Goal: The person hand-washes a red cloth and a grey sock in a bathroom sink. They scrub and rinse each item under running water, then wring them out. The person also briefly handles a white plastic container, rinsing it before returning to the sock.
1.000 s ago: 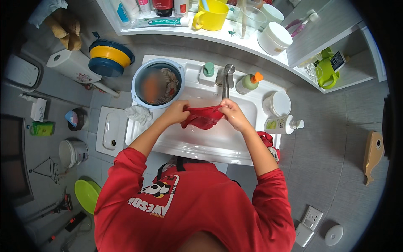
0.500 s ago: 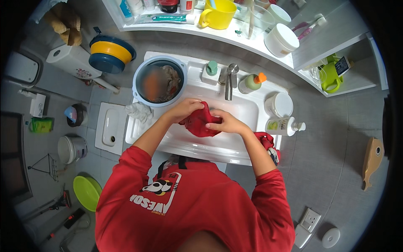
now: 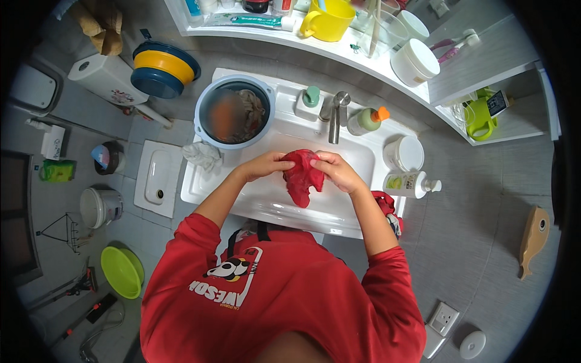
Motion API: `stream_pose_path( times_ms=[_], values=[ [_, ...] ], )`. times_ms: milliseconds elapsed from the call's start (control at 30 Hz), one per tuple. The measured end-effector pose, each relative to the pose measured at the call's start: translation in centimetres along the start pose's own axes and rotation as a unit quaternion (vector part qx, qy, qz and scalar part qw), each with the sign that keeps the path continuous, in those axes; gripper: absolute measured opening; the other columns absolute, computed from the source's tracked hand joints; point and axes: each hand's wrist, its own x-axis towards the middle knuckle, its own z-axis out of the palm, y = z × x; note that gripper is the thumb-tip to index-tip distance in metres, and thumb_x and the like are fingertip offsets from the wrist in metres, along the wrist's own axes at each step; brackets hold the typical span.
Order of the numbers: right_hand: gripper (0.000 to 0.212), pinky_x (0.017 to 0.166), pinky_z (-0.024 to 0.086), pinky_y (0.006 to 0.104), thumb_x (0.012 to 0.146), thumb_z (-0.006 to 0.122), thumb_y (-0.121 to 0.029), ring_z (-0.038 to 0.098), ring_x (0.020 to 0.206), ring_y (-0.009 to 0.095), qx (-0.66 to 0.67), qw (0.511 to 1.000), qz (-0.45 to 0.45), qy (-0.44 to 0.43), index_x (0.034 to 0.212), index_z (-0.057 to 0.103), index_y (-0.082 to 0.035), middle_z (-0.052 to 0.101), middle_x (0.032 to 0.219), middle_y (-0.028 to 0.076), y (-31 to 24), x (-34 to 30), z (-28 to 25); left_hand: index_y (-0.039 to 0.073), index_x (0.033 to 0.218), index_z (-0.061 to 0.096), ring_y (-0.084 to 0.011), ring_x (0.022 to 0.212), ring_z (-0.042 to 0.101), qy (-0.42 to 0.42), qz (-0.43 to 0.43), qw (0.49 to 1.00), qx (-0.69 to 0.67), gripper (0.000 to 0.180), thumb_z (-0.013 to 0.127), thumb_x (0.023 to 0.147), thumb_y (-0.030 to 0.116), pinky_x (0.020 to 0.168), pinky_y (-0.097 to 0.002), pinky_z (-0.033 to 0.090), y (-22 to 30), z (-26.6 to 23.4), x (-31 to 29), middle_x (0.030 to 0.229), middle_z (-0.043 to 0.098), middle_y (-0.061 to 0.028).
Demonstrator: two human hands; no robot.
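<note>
A wet-looking red cloth (image 3: 302, 181) hangs between my two hands over the white sink (image 3: 257, 196). My left hand (image 3: 266, 166) pinches its left upper edge, thumb on top. On the other side my right hand (image 3: 339, 172) grips the upper right edge between thumb and fingers. The cloth's lower end dangles toward the basin; its exact kind of garment cannot be made out. Behind it stands the metal faucet (image 3: 336, 121). A blue-grey basin (image 3: 200, 121) with bunched cloth inside sits on the sink's left rear corner.
A white rag (image 3: 203, 155) lies on the left rim. Along the back and right stand a soap dispenser (image 3: 310, 103), an orange-capped bottle (image 3: 366, 121), a white tub (image 3: 404, 153) and a pump bottle (image 3: 407, 184). Red fabric (image 3: 387, 209) drapes over the right edge. A shelf (image 3: 278, 37) overhangs the back.
The red cloth, bunched up before, now hangs down lengthwise between my hands. My right hand has moved slightly right and up, its grip now at the cloth's upper edge.
</note>
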Motion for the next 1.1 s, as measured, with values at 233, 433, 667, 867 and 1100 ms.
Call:
stream_pose_path(
  times_ms=[233,433,667,867,1100],
  values=[
    [0.029,0.075,0.043,0.0227,0.089,0.052,-0.028,0.054,0.08,0.008,-0.213,0.973,0.052,-0.064,0.101,0.059,-0.002,0.06,0.087,0.0,-0.7,0.1,0.0,0.003,0.101,0.058,-0.007,0.076,0.053,-0.003,-0.02,0.993,-0.118,0.036,0.045,0.091,0.035,0.066,-0.0219,0.044,3.2,2.2,1.3,0.085,0.059,-0.0016],
    [0.031,0.08,0.045,0.026,0.091,0.048,-0.026,0.055,0.084,0.01,0.054,0.998,-0.008,0.036,0.109,0.056,-0.002,0.061,0.097,0.003,-0.4,-1.7,-0.9,0.001,0.106,0.056,-0.0088,0.081,0.055,-0.029,-0.041,0.998,0.031,0.032,0.059,0.083,0.022,0.071,-0.0231,0.044,2.4,-0.7,-0.7,0.094,0.06,-0.0038],
    [0.031,0.08,0.044,0.0251,0.092,0.046,-0.025,0.055,0.086,0.01,-0.034,0.993,-0.067,0.09,0.111,0.055,-0.002,0.06,0.098,0.003,0.1,-1.9,-0.9,0.0,0.12,0.045,-0.0154,0.097,0.055,0.048,0.039,0.979,-0.195,0.042,0.054,0.087,0.026,0.084,-0.03,0.044,2.6,3.5,0.8,0.111,0.055,-0.0086],
    [0.029,0.077,0.045,0.0246,0.092,0.045,-0.025,0.056,0.083,0.01,-0.006,0.982,-0.083,0.171,0.105,0.057,-0.001,0.061,0.094,0.004,2.3,-0.3,-1.3,0.001,0.112,0.05,-0.013,0.08,0.059,0.07,-0.03,0.975,-0.208,0.039,0.049,0.089,0.033,0.069,-0.0266,0.049,0.7,4.2,3.1,0.096,0.06,-0.0079],
    [0.03,0.068,0.046,0.0265,0.091,0.047,-0.026,0.056,0.074,0.011,-0.062,0.959,-0.063,0.269,0.093,0.06,0.0,0.063,0.082,0.005,5.0,2.2,-2.1,0.004,0.108,0.052,-0.0191,0.084,0.061,0.147,-0.031,0.944,-0.295,0.039,0.048,0.089,0.038,0.072,-0.0326,0.05,-1.3,5.8,4.9,0.093,0.061,-0.009]
  ],
)
